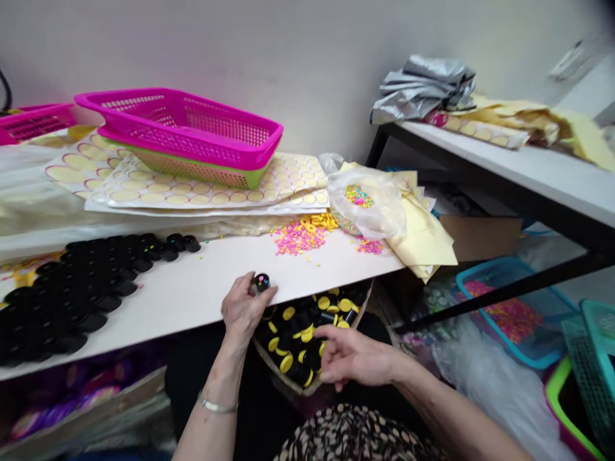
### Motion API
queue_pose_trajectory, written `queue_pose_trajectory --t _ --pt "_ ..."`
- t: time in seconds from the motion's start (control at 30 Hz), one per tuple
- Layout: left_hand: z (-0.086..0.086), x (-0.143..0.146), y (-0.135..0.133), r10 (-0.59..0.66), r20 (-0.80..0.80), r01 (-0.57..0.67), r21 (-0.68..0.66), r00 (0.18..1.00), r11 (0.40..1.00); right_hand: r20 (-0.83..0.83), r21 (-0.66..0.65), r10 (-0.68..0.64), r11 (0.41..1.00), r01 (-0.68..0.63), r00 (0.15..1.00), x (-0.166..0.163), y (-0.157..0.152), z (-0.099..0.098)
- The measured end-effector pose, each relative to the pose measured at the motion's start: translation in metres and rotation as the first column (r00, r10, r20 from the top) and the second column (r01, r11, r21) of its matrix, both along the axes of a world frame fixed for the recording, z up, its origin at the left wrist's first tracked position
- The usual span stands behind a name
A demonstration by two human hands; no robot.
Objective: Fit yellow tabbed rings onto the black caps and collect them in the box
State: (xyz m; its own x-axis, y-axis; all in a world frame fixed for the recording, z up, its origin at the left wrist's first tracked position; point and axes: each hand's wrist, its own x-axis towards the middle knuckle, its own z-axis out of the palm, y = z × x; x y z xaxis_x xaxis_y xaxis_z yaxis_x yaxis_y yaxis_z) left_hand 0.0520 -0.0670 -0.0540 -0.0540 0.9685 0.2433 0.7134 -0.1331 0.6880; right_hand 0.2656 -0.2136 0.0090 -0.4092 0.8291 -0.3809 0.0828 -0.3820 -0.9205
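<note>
Near the front edge of the white table (211, 275), my left hand (243, 307) has its thumb and fingers around a small black round pot (262, 282). A few coloured bits show in the pot's open top. My right hand (358, 357) hovers over a box of black pots with yellow lids (307, 334) below the table edge. Its index finger is stretched out and the other fingers are loosely bent, with nothing visible in them. Behind the left hand lie a heap of small pink pieces (298, 238) and some yellow ring-like pieces (324, 221).
Many black pots (96, 275) stand in rows at the left. A pink basket (230, 144) sits on a green one over sticker sheets (192, 195). A plastic bag of coloured beads (379, 208) lies at the table's right end. Beyond is a black-framed shelf (504, 176).
</note>
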Motion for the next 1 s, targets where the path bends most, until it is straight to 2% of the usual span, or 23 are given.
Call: queue_pose_trajectory --t 0.03,0.07,0.1,0.13,0.17,0.2,0.23,0.27,0.3,0.4,0.53,0.67,0.8,0.9,1.0 --pt "0.000 0.000 0.000 -0.008 0.024 0.008 0.005 1.000 1.000 -0.005 -0.036 0.169 0.985 -0.169 0.986 -0.009 -0.006 -0.003" --pt "0.000 0.001 -0.001 -0.017 0.049 0.016 0.009 0.999 1.000 -0.021 -0.024 0.252 0.967 -0.253 0.967 -0.012 -0.006 -0.003" --pt "-0.001 0.000 -0.001 -0.027 0.071 0.026 0.012 0.997 1.000 -0.035 0.028 0.245 0.969 -0.244 0.969 -0.009 0.000 -0.002" --pt "-0.001 0.000 -0.002 -0.033 0.089 0.031 0.014 0.996 0.999 -0.035 0.108 0.155 0.983 -0.150 0.987 -0.001 0.012 0.000" --pt "0.000 0.000 -0.002 -0.033 0.103 0.032 0.013 0.994 0.999 -0.015 0.204 -0.002 0.979 0.005 1.000 0.010 0.028 0.003" --pt "0.001 0.000 -0.003 -0.024 0.116 0.023 0.009 0.993 1.000 0.038 0.332 -0.217 0.924 0.192 0.975 0.023 0.049 0.005" --pt "0.002 0.000 -0.003 -0.012 0.127 0.011 0.005 0.992 1.000 0.134 0.472 -0.418 0.824 0.313 0.899 0.036 0.071 0.006" --pt "0.004 0.001 -0.003 -0.001 0.136 0.001 0.001 0.991 1.000 0.279 0.590 -0.567 0.738 0.328 0.775 0.048 0.095 0.007" --pt "0.006 0.001 -0.003 0.011 0.140 -0.010 -0.004 0.990 1.000 0.423 0.670 -0.659 0.690 0.274 0.622 0.058 0.117 0.006" --pt "0.011 0.002 -0.005 0.021 0.114 -0.019 -0.020 0.993 1.000 0.494 0.736 -0.744 0.633 0.239 0.449 0.074 0.170 -0.002" --pt "0.010 0.001 -0.006 0.009 0.102 -0.007 -0.022 0.995 1.000 0.512 0.773 -0.797 0.590 0.233 0.320 0.071 0.203 -0.017" --pt "0.004 -0.001 -0.004 0.000 0.126 0.001 -0.014 0.992 1.000 0.531 0.774 -0.797 0.594 0.219 0.288 0.059 0.224 -0.026" --pt "0.001 -0.002 -0.003 -0.001 0.130 0.000 0.010 0.992 1.000 0.523 0.756 -0.800 0.595 0.273 0.295 0.060 0.239 -0.031" --pt "-0.001 -0.002 -0.003 -0.001 0.126 -0.001 0.015 0.992 1.000 0.473 0.754 -0.822 0.564 0.338 0.317 0.067 0.236 -0.032" --pt "-0.002 -0.002 -0.002 0.007 0.133 -0.008 0.011 0.991 1.000 0.420 0.724 -0.818 0.563 0.399 0.393 0.073 0.217 -0.036"
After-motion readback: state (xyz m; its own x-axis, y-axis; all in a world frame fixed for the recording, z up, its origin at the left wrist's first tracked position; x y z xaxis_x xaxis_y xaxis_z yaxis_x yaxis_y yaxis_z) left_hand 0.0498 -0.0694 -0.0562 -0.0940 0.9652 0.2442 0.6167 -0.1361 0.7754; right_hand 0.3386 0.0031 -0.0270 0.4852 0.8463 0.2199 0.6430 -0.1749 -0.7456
